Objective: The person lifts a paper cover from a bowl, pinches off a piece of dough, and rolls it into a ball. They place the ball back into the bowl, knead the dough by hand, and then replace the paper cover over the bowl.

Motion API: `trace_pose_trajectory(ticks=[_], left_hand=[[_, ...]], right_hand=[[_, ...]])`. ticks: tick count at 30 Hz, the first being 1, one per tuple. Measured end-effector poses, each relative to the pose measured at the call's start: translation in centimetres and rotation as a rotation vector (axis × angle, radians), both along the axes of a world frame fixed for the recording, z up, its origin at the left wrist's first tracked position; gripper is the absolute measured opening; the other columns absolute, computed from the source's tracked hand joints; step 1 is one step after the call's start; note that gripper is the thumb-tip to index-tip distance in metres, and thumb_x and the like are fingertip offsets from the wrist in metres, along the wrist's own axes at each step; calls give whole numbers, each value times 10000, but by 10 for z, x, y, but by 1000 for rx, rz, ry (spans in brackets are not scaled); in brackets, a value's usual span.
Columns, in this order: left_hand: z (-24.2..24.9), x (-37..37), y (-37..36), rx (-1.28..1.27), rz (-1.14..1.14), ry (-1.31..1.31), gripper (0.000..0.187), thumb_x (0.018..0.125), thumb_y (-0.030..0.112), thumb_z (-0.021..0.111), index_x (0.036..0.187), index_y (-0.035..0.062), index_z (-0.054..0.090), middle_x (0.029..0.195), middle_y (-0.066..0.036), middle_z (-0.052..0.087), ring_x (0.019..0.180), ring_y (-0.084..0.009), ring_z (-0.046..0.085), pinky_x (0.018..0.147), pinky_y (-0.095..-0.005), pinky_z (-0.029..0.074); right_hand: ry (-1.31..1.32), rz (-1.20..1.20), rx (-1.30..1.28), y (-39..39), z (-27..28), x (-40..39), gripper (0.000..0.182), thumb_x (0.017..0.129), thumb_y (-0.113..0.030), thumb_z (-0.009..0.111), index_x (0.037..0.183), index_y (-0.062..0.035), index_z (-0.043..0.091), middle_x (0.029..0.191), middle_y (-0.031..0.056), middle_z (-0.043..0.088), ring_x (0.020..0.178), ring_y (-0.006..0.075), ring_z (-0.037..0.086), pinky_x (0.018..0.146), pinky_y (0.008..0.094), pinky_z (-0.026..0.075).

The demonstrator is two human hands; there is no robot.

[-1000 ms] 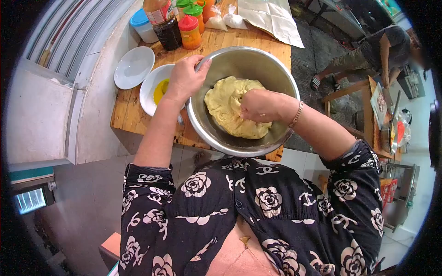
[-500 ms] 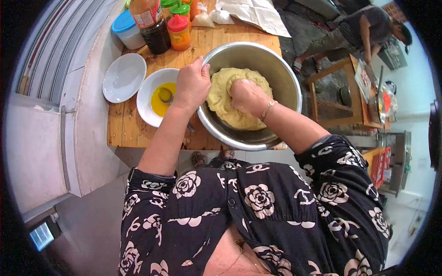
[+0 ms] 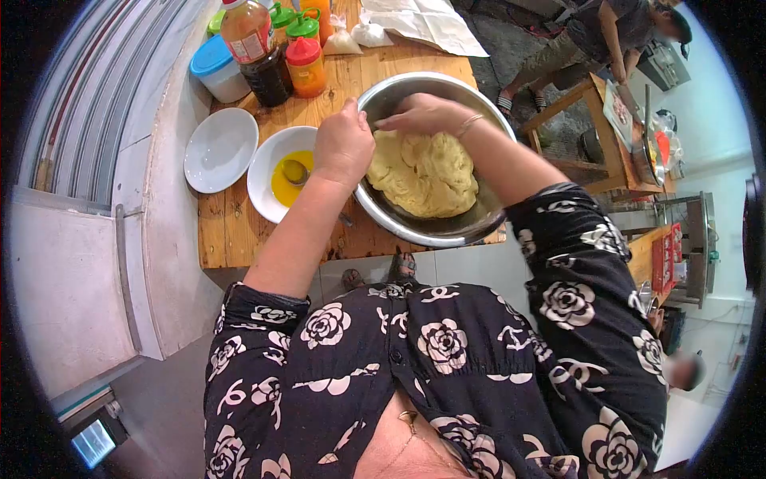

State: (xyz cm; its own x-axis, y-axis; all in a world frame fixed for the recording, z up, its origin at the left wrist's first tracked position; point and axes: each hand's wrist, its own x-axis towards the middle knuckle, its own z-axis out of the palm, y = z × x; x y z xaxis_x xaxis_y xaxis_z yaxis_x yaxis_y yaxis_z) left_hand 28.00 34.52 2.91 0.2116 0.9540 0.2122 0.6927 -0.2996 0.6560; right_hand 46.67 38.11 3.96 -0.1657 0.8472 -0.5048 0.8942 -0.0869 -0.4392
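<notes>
Left hand [image 3: 344, 146] is gripping the rim of the metal bowl [image 3: 371, 195], fingers clamped on it. Right hand [image 3: 423, 114] is hovering at the dough's far edge, fingers partly curled, contact unclear. Dough [image 3: 423, 176] is sitting inside the bowl.

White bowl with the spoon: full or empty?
Partly full. Yellow liquid lies in the bottom of the bowl, the spoon dips into it, and bare white wall shows above.
</notes>
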Motion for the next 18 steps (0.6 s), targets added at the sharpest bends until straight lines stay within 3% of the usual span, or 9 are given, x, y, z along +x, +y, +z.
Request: trace_pose_trajectory(ticks=[3,5,7,10,14,18], left_hand=[[3,3,-3,-56,46,35,248,933,157,480,1071,-28,571,824,-277,648,814,-442,633,737,-518,494],[7,4,-4,-52,61,24,264,926,152,501,1102,-22,593,831,-280,644,807,-443,633,725,-505,500],[5,3,-6,-57,66,30,286,924,147,507,1135,-24,596,835,-282,642,803,-440,634,718,-498,504],[5,3,-4,-67,40,41,287,930,136,492,1145,-38,570,834,-278,646,809,-430,641,721,-499,507],[8,1,-6,-90,16,19,241,922,110,484,1089,-52,544,828,-273,648,820,-424,646,729,-497,510],[6,6,-1,-86,61,61,237,892,78,488,1081,-59,534,819,-278,646,815,-425,647,729,-490,514]], right_hand=[[-150,70,166,-30,6,-36,707,775,-532,658,1242,-9,571,1190,224,608,1170,359,549,950,520,434],[-346,279,201,-58,2,-40,745,796,-459,656,1398,-83,429,1386,239,444,1321,386,400,1010,639,333],[-273,353,340,-101,11,-31,800,826,-419,634,1469,-74,304,1517,234,244,1389,410,283,1068,661,234],[-284,387,200,-141,30,-9,856,882,-382,588,1496,9,138,1560,244,101,1440,412,142,1106,621,198],[-336,268,124,-131,16,-18,965,856,-431,613,1489,53,69,1575,227,26,1462,383,25,1117,648,83],[-401,178,247,-113,-7,-26,1038,818,-460,646,1492,49,43,1577,222,1,1460,396,5,1087,695,60]])
